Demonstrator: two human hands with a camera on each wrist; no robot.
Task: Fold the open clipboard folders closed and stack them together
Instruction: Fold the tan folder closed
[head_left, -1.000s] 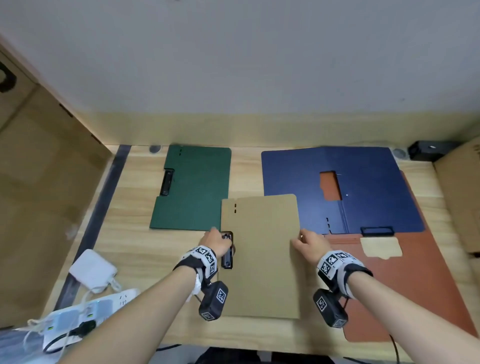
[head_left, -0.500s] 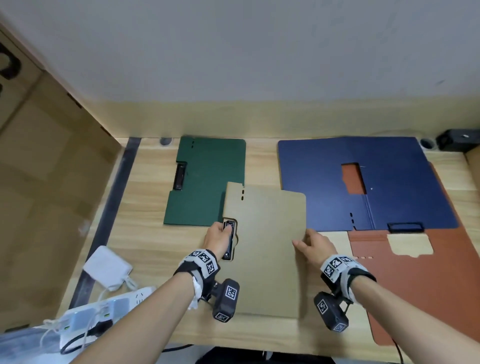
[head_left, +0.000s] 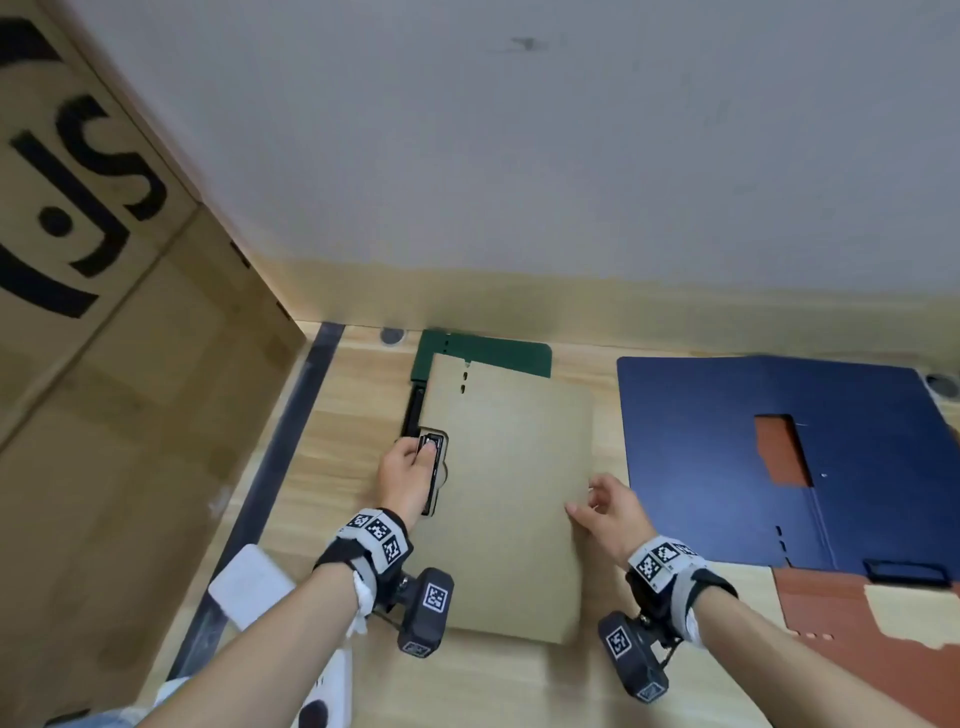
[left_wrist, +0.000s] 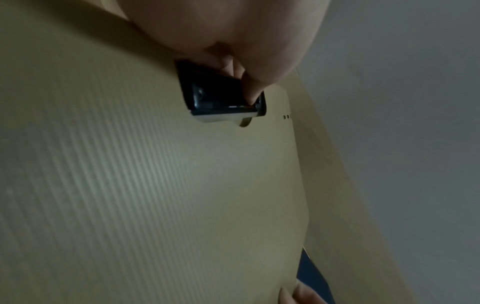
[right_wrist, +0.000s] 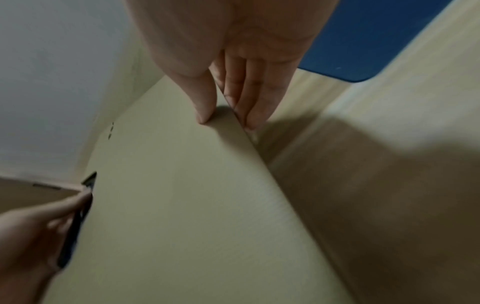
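A closed tan clipboard folder (head_left: 511, 499) lies partly over the closed green folder (head_left: 493, 353), whose far edge and black clip still show. My left hand (head_left: 410, 467) grips the tan folder's black clip (head_left: 432, 467) at its left edge; the thumb presses on the clip (left_wrist: 223, 96). My right hand (head_left: 597, 506) pinches the tan folder's right edge, thumb on top and fingers (right_wrist: 244, 98) underneath. An open blue folder (head_left: 779, 457) lies at the right, over an open rust-brown folder (head_left: 857, 634).
A large cardboard box (head_left: 104, 364) stands along the left side of the wooden desk (head_left: 353, 426). A white charger (head_left: 249, 587) and a power strip lie at the front left. A grey wall runs right behind the desk.
Both hands have carried the tan folder away from me and to the left, so it now covers most of the green folder. The head view has swung left.
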